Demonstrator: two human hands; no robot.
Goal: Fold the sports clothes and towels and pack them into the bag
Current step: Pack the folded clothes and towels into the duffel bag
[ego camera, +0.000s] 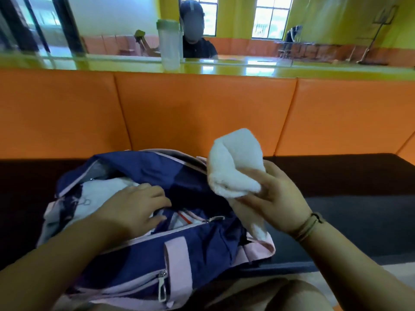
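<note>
A navy and pink sports bag [197, 250] lies unzipped on a dark bench seat in front of me. White and grey clothing [98, 194] shows inside its left half. My left hand [132, 207] rests palm down in the bag's mouth on that clothing, fingers spread. My right hand [276, 203] holds a rolled white towel [235, 162] above the bag's right end, gripping its lower part; a loose tail of the towel hangs down over the bag.
Orange padded backrest panels [202, 113] rise behind the dark bench seat [348, 198]. A clear shaker bottle with a green lid [170, 43] stands on the yellow-green ledge [235, 68] above. A mirror behind it reflects a person and the room.
</note>
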